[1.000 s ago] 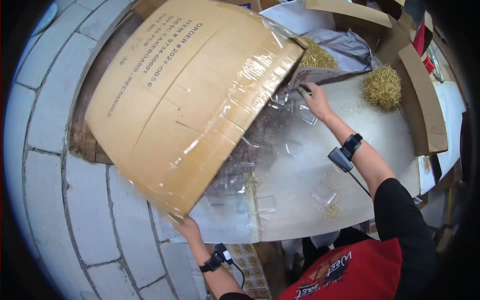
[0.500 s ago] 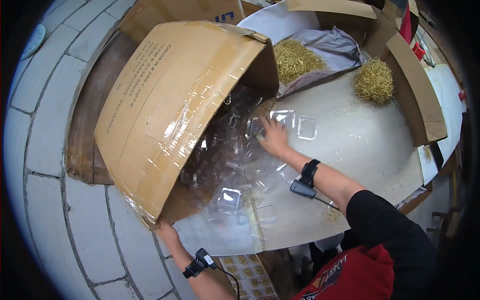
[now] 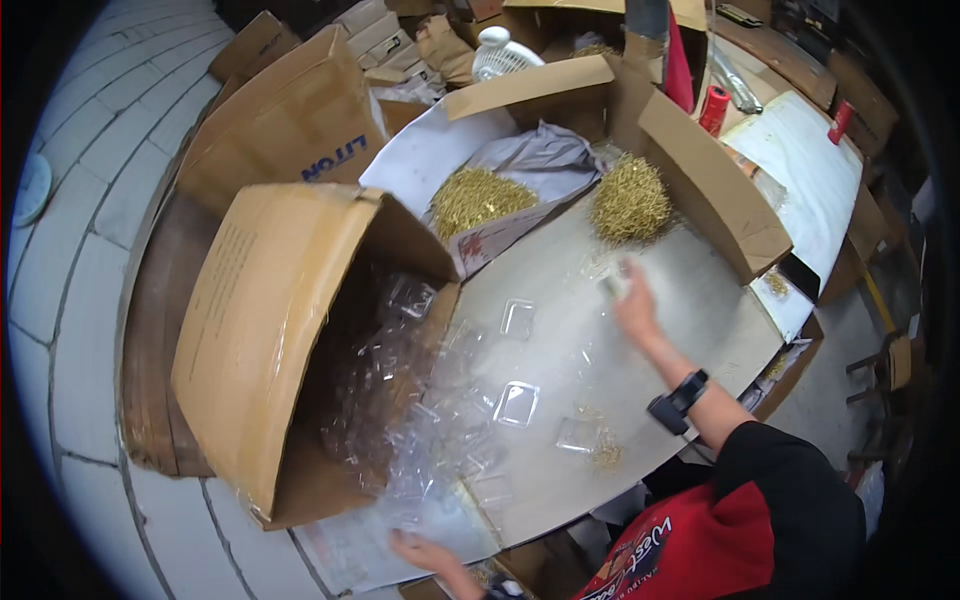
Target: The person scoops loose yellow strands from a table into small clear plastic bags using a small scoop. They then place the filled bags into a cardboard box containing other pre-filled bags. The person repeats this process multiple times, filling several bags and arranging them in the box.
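An open cardboard box (image 3: 250, 300) lies tipped on its side at the left, its mouth toward the table. Clear plastic cases (image 3: 385, 400) spill out of it in a heap. Several lie loose on the table, among them a square clear case (image 3: 517, 404). Close to the table's front edge, below the heap, my left hand (image 3: 425, 552) is open and holds nothing that I can see. Over the table my right hand (image 3: 635, 300) is blurred, thumb and fingers apart, with something grey-green at the thumb. A pile of small gold-coloured metal pieces (image 3: 630, 200) is just beyond it.
A cardboard tray (image 3: 520, 225) with more gold pieces and grey plastic stands behind. Cardboard walls (image 3: 710, 185) edge the table's (image 3: 670, 340) far right. Another large carton (image 3: 285, 120) stands behind the tipped box. A white plastic basket (image 3: 505, 58) and red spools (image 3: 714, 110) are farther back.
My left hand has let go of the box's lower edge. My right hand has moved from the plastic cases toward the gold pile. More cases lie spread out, and the view has shifted.
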Demonstrator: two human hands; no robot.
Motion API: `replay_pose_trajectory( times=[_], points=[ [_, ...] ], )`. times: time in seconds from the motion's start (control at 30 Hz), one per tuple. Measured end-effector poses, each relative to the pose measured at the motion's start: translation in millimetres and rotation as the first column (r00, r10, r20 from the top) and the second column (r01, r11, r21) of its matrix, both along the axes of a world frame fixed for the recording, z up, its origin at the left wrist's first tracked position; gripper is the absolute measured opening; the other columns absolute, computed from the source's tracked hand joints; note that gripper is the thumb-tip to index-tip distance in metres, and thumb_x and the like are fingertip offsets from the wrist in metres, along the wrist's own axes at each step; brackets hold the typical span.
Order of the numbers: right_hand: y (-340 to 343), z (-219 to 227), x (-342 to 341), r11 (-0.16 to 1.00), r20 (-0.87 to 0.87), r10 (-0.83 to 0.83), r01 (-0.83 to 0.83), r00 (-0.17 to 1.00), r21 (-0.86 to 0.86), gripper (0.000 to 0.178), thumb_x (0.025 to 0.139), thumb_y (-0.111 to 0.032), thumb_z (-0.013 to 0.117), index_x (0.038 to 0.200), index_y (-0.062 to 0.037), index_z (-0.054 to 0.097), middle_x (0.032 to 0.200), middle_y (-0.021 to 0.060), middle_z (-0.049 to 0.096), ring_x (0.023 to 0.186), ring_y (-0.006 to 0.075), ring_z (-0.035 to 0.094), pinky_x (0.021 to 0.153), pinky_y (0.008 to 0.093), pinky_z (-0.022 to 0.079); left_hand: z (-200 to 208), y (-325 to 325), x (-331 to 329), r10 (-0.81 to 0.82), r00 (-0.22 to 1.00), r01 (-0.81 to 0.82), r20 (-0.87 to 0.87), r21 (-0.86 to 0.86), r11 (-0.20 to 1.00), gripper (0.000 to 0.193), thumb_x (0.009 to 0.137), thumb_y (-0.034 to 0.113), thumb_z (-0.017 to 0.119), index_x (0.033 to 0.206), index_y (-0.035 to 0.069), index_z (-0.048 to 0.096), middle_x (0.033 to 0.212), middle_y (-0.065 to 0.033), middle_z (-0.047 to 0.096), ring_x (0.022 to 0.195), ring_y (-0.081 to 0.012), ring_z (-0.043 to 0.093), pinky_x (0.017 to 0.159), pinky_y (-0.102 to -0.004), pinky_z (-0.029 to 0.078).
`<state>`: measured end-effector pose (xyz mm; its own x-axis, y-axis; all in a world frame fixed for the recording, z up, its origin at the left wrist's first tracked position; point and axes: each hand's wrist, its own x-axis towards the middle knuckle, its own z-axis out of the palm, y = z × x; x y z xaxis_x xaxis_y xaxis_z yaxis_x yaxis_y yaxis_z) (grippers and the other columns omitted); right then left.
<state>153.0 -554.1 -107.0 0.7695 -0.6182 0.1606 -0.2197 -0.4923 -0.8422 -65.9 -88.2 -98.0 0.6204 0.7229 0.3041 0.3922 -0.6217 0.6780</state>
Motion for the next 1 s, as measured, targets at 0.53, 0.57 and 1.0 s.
replay_pose_trajectory(
  times=[0.53, 0.57, 1.0],
  points=[
    [-174, 34, 135, 0.947, -0.073, -0.223, 0.198, 0.972, -0.254, 0.077, 0.084, -0.055, 0.053, 0.135, -0.0007, 0.033, 0.133, 0.0244, 0.041, 0.121, 0.0405, 0.042, 0.099, 0.0478, 0.035, -39, -240, 30, -0.663, 0.18, 0.951, -0.726, -0.043, 0.305, 0.053, 0.086, 0.027, 0.052, 0.134, 0.008, 0.041, 0.147, -0.0113, 0.029, 0.138, -0.0326, 0.02, 0.104, -0.0638, 0.018],
    [-183, 35, 136, 0.945, -0.124, -0.172, 0.128, 0.977, -0.302, 0.074, 0.085, -0.053, 0.053, 0.133, -0.0005, 0.035, 0.13, 0.0244, 0.044, 0.118, 0.0406, 0.044, 0.097, 0.0481, 0.037, -40, -228, 32, -0.662, 0.218, 0.941, -0.717, -0.024, 0.336, 0.053, 0.086, 0.026, 0.052, 0.134, 0.007, 0.041, 0.147, -0.0113, 0.029, 0.138, -0.0326, 0.02, 0.104, -0.0636, 0.018],
    [-87, 22, -9, 0.929, -0.131, 0.257, -0.282, 0.957, -0.24, 0.05, 0.086, -0.039, 0.06, 0.115, 0.0002, 0.047, 0.108, 0.0232, 0.058, 0.098, 0.0408, 0.056, 0.081, 0.0458, 0.045, -17, -218, -6, -0.811, 0.444, 0.866, -0.38, -0.051, 0.498, 0.039, 0.081, 0.006, 0.051, 0.119, -0.002, 0.051, 0.135, -0.0203, 0.039, 0.13, -0.0383, 0.033, 0.104, -0.051, 0.029]
  ],
)
